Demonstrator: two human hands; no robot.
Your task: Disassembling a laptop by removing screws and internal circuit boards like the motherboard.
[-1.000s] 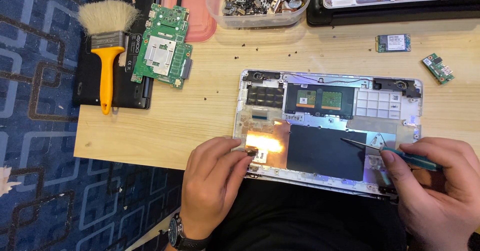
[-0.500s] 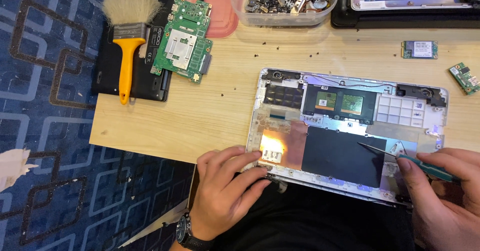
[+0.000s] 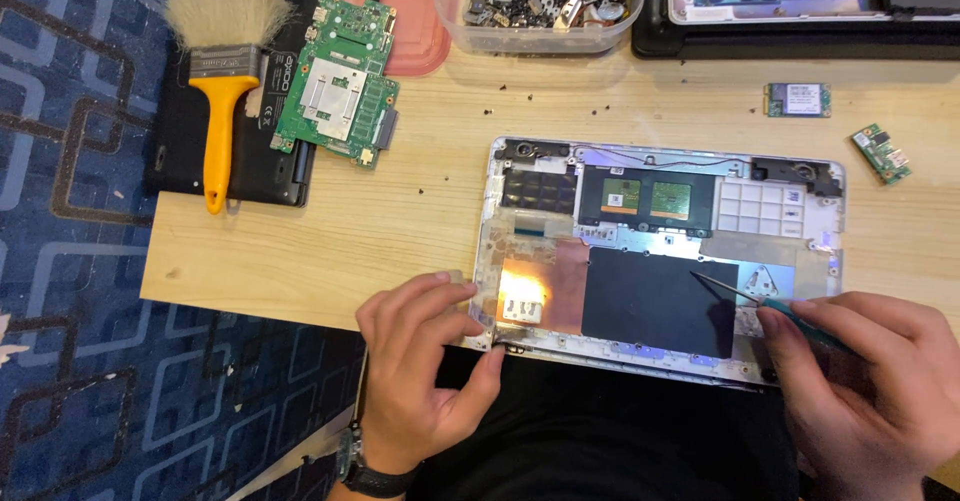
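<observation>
While the opened silver laptop shell [image 3: 660, 261] lies at the near edge of the pale wooden desk [image 3: 330, 231], the left hand [image 3: 425, 371] pinches its near left corner, fingers curled. The right hand [image 3: 875, 386] is closed round a thin green-handled screwdriver [image 3: 770, 306], whose tip seems to touch the black panel [image 3: 655, 301]. A yellow-handled brush [image 3: 222, 91] and a green circuit board [image 3: 337, 81] lie toward the far left corner.
</observation>
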